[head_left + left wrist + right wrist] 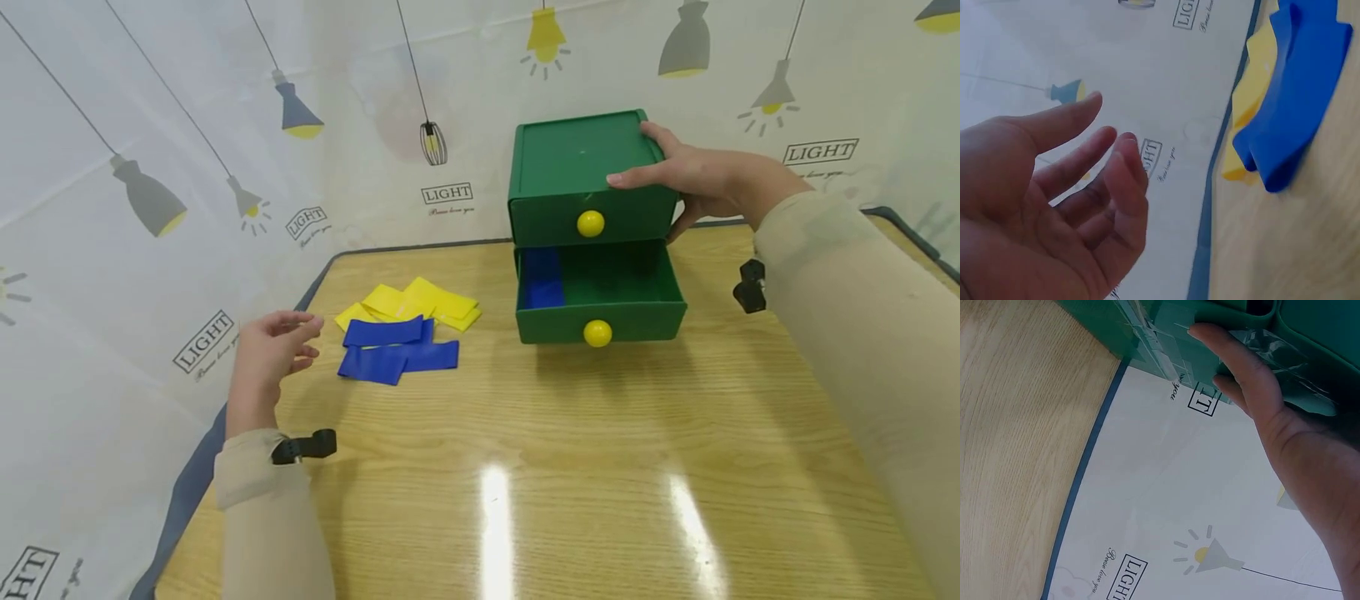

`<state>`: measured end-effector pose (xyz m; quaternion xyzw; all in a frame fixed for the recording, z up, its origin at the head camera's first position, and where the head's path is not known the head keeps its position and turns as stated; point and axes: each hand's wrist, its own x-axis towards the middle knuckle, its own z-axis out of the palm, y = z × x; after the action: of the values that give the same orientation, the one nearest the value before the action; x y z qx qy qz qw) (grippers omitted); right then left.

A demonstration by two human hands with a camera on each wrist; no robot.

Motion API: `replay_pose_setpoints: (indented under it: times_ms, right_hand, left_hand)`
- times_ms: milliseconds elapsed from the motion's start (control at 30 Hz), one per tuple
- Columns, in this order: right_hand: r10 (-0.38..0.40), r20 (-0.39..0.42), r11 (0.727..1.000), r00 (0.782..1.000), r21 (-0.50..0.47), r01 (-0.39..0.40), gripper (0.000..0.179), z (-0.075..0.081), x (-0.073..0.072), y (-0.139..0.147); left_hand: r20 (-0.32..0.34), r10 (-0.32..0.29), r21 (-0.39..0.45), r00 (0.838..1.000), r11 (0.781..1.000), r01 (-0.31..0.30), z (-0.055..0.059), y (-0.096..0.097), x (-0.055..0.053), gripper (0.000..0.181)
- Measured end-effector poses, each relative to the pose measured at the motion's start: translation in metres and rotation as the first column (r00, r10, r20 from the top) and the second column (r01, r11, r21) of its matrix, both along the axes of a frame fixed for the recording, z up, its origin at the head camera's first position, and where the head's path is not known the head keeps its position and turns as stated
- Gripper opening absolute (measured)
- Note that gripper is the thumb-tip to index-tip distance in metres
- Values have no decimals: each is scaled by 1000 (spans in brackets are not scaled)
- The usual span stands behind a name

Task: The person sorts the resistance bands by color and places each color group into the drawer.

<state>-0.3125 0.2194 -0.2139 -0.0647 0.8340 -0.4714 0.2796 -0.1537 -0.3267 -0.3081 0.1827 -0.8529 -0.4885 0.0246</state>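
While our right hand (697, 171) grips the green cabinet (577, 154), our left hand (272, 354) floats empty, fingers loosely curled. We should brace firmly, keeping the open drawer (555, 326) steady.

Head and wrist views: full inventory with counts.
drawer unit: 1, green, table's back
drawers: 2, green, upper shut, lower pulled out
knobs: 2, yellow, drawer fronts
drawer strip: 1 visible, blue, lower drawer's left
loose blue strips: several, blue, tabletop, left of unit
yellow strips: several, yellow, mostly behind blue
table: 1, wood-toned, below
backdrop: 1, white with printed lamps, around table
wrist devices: 2, black, one per wrist
sleeves: 2, beige, arms
left hand: 1, left of strips
right hand: 1, on drawer unit
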Motion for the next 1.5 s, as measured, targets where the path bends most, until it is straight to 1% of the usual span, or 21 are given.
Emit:
replay_pose_setpoints:
  times_ms: [67,133,200,267,333,400,467,600,700,833,967,1033,1133,1233,1333,1433,1500]
  right_hand:
    - [2,3,1000,1000,-3,-2,116,0,0,0]
    - [5,8,1000,1000,-7,-5,117,-1,0,-1]
    - [5,9,1000,1000,-2,-5,118,-1,-1,-1]
    - [0,12,1000,1000,1,0,118,-2,-1,-1]
    - [-1,14,1000,1000,2,1,118,-2,-1,0]
    - [-7,17,1000,1000,4,6,117,-1,-1,1]
    - [-8,20,1000,1000,-3,8,117,0,0,1]
    - [-11,22,1000,1000,-5,11,116,2,2,1]
    - [-15,25,1000,1000,-5,15,116,2,2,0]
    - [-12,16,1000,1000,-6,12,117,1,1,1]
    - [-9,6,1000,1000,-1,9,117,1,1,1]
    - [-10,8,1000,1000,-2,10,117,1,1,1]
    - [-7,20,1000,1000,-8,7,117,1,2,1]
    - [-7,22,1000,1000,-6,7,116,2,3,0]
    - [-8,19,1000,1000,-2,8,117,2,2,1]
    - [-8,20,1000,1000,-2,8,117,1,0,1]
    - [-7,20,1000,1000,-1,7,117,1,0,1]
  left_hand:
    - [99,-55,-5,994,998,56,-12,-9,3,52]
    - [171,-118,13,978,993,118,-24,-16,5,59]
    - [217,-165,48,962,986,158,-35,-20,4,62]
    - [249,-193,74,949,981,180,-43,-22,1,61]
    - [267,-205,79,942,978,191,-48,-22,-3,58]
    - [282,-211,67,936,978,200,-51,-21,-6,54]
    - [278,-218,48,936,976,213,-53,-18,-9,50]
    - [251,-261,34,932,965,261,-52,-8,-12,45]
    - [240,-291,23,926,955,294,-49,0,-13,42]
    - [234,-288,-58,929,949,309,-47,9,-16,37]
    - [247,-242,-145,938,948,282,-46,15,-20,34]
    - [247,-206,-160,947,955,249,-46,17,-21,34]
    - [246,-134,-163,960,971,177,-47,19,-23,36]
    - [251,-82,-174,964,976,128,-48,20,-24,39]
    - [258,-78,-176,963,976,126,-48,20,-24,37]
    - [265,-115,-185,957,968,167,-48,22,-23,38]
    - [273,-126,-203,954,962,185,-48,24,-23,37]
